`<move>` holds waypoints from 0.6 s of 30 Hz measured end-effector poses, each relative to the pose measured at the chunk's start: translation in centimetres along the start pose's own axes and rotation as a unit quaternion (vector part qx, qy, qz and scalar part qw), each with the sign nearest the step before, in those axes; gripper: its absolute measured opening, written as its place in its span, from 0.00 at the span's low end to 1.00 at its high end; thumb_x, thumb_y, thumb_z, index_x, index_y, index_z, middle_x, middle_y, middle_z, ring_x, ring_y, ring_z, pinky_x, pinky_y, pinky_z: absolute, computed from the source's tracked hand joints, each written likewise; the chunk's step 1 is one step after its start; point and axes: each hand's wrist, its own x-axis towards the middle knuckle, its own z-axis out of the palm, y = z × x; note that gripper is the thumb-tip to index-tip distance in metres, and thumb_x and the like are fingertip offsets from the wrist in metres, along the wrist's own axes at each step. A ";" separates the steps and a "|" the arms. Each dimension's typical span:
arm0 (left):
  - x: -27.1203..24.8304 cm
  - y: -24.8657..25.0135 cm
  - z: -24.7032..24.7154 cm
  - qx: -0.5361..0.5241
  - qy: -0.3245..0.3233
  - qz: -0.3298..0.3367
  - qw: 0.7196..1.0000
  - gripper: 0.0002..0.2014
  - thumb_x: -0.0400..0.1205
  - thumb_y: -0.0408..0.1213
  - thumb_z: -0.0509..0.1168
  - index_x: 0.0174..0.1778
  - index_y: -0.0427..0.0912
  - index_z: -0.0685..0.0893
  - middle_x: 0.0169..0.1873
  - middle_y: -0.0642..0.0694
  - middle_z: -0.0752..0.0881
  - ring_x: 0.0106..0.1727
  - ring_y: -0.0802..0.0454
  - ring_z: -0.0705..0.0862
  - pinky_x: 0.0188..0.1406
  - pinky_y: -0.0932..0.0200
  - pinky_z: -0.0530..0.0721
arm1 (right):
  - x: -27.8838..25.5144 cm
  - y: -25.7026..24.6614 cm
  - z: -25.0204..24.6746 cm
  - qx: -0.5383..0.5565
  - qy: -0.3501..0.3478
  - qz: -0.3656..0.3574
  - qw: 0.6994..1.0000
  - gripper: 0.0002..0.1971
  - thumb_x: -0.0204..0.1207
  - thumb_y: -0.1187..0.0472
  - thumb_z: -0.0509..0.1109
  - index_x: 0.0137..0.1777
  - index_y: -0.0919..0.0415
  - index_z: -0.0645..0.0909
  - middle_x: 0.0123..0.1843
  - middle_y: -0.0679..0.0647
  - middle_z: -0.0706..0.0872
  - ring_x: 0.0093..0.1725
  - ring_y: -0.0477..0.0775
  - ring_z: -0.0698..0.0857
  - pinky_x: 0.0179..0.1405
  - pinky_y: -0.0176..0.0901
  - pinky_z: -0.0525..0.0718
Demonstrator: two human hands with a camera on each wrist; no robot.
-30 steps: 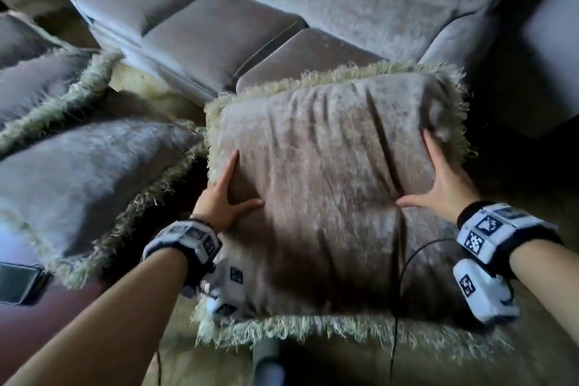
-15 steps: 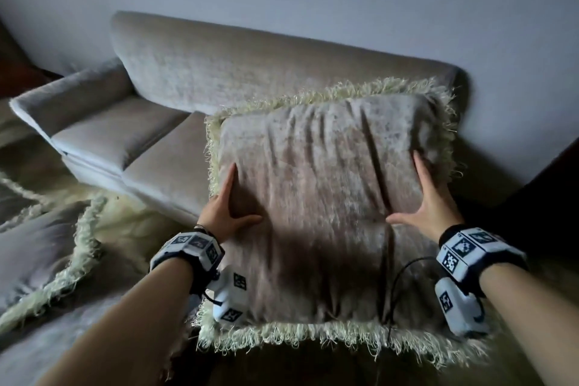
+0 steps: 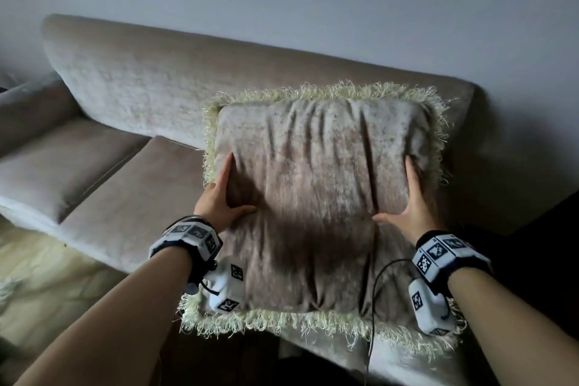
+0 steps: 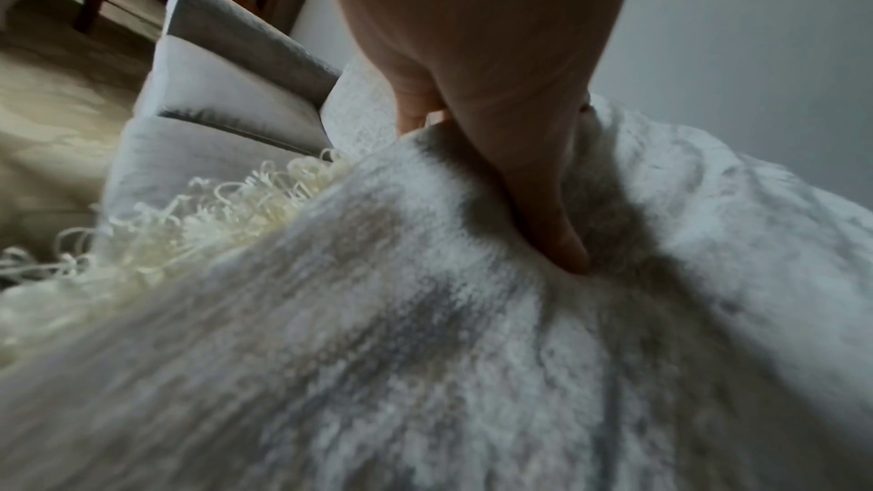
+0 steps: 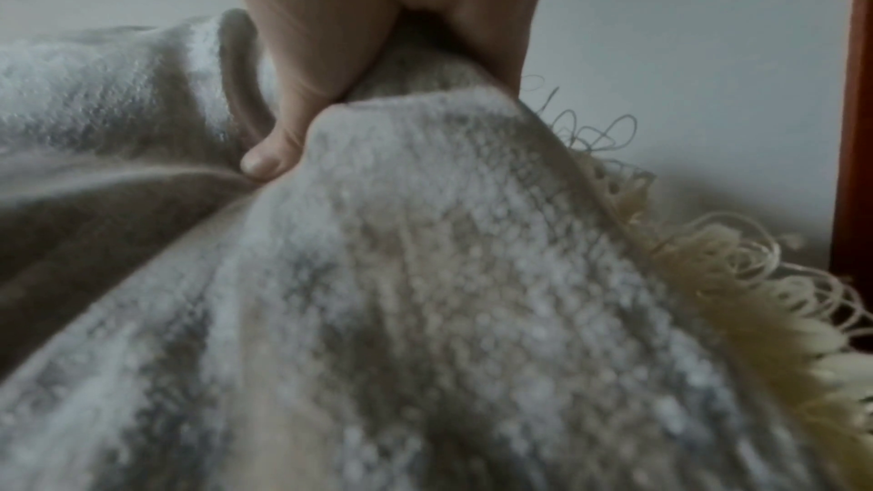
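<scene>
Raised and swung toward the sofa (image 3: pixel 125 197), the cushion (image 3: pixel 313 185) now hangs centre-right of frame before its backrest (image 3: pixel 156 81). Left hand (image 3: pixel 219 200) and right hand (image 3: pixel 413 197) each pinch a side, thumbs dug in. Likely soft and light: grip the stuffed body, not the fringe (image 3: pixel 313 324).

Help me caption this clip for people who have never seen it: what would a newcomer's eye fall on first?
The big fringed cushion with its pale shaggy border fills the middle, held in front of the backrest at the right end of a beige sofa. The left hand and right hand grip its two sides, thumbs dug into the wrinkled fabric.
</scene>
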 end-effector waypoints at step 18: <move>29.2 0.2 16.9 0.022 -0.111 -0.050 0.992 0.57 0.65 0.48 0.78 0.73 0.75 0.37 0.57 0.35 0.77 0.58 0.34 0.78 0.62 0.38 0.78 | 26.2 13.8 0.9 -0.142 0.125 0.123 0.974 0.63 0.57 0.60 0.84 0.79 0.31 0.41 0.85 0.59 0.46 0.83 0.63 0.55 0.79 0.59 0.62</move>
